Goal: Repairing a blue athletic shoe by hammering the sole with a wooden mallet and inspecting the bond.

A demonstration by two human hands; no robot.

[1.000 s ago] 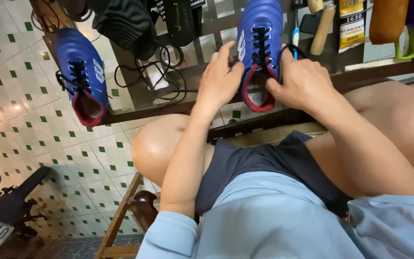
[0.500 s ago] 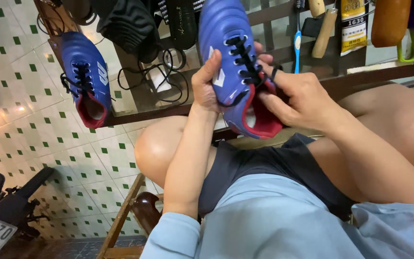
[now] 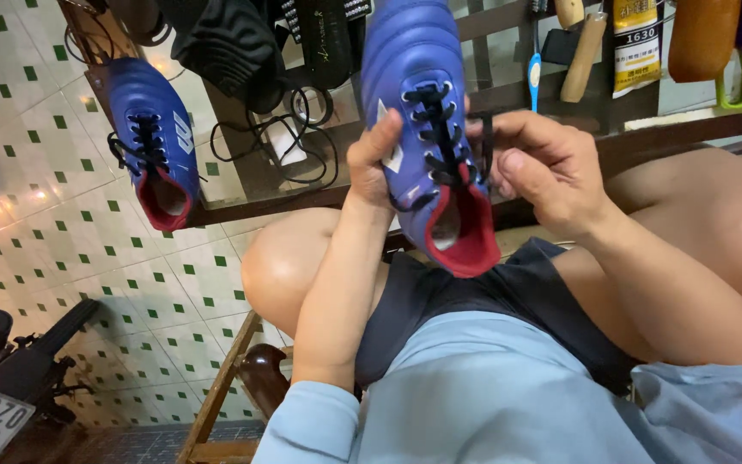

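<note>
Two hands, left hand [image 3: 371,163] gripping glossy blue boot [image 3: 422,103], right hand [image 3: 543,167] pinching black lace [image 3: 485,146].

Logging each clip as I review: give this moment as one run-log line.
left hand: grips blue leather boot with red lining | right hand: pinches its black lace | second blue boot: on shelf

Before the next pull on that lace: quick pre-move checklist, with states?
1. Left hand grips the held blue shoe by its side: ok.
2. Right hand pinches the black lace: ok.
3. Laces threaded across the upper eyelets: ok.
4. Lace end free of knots: cannot tell, hidden by fingers.
5. Shoe opening with red lining faces the person: ok.
6. Second blue shoe lies apart on the shelf, clear of both hands: ok.
</note>
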